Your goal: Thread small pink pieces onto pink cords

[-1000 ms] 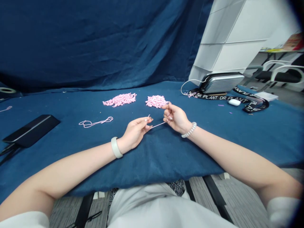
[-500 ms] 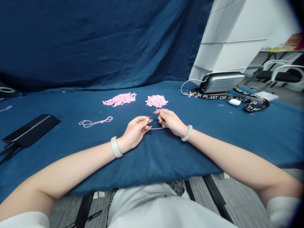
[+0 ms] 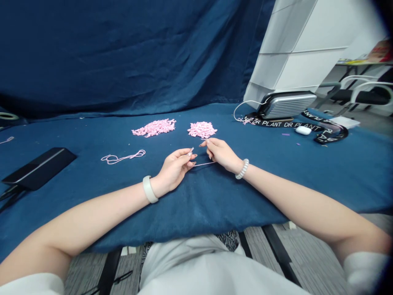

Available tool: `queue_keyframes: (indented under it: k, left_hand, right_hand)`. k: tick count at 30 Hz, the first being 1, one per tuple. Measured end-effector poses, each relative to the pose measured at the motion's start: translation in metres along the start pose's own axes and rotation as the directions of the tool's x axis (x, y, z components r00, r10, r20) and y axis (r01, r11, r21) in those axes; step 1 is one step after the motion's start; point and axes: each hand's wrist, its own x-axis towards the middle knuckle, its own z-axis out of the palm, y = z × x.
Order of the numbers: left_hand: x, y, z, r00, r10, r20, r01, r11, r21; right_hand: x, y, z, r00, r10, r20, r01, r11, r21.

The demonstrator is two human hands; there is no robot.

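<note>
My left hand [image 3: 175,167] rests on the blue cloth [image 3: 92,180] with thumb and forefinger pinched on the end of a thin pink string [image 3: 203,164]. My right hand [image 3: 220,154] is just to its right, fingers curled, pinching something small that I cannot make out, with the string running under it. Right behind my right hand lies a small heap of pink beads [image 3: 202,129]. A second, flatter heap of pink beads [image 3: 155,127] lies further left. A loose pink cord [image 3: 123,157] lies on the cloth left of my left hand.
A black flat case [image 3: 38,168] sits at the left. At the back right are a silver ribbed case [image 3: 287,105], a black printed lanyard [image 3: 291,125] and a white earbud case [image 3: 303,130]. A white cabinet [image 3: 301,53] stands behind.
My right hand came down and toward my left hand from beside the right bead heap, then shifted slightly back up; the string between my hands is shorter. My left hand stayed put.
</note>
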Motion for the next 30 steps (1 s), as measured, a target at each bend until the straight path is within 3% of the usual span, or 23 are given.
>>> queue_keyframes:
  k: [7, 14, 19, 24, 30]
  left_hand:
    - [0.001, 0.0, -0.001, 0.998, -0.012, 0.065, 0.013, 1.0, -0.01]
    - [-0.001, 0.001, -0.001, 0.998, -0.023, 0.051, 0.023, 1.0, 0.016]
    - [0.001, -0.001, -0.003, 0.999, -0.017, 0.046, 0.015, 0.999, 0.029]
    - [0.001, -0.002, -0.003, 0.999, -0.008, 0.047, 0.006, 0.999, 0.039]
    - [0.001, -0.001, -0.002, 0.999, 0.005, 0.04, -0.008, 0.997, 0.076]
  right_hand:
    - [-0.003, 0.001, 0.001, 0.996, -0.075, 0.04, 0.076, 0.997, -0.016]
    - [-0.01, -0.004, 0.007, 0.987, -0.109, 0.118, 0.103, 0.993, 0.052]
    - [-0.012, -0.006, 0.008, 0.99, -0.1, 0.102, 0.092, 0.992, 0.084]
    - [-0.011, -0.005, 0.008, 0.996, -0.051, 0.07, 0.042, 0.991, 0.128]
    - [-0.006, -0.006, 0.006, 0.994, 0.097, 0.045, -0.107, 0.917, 0.383]
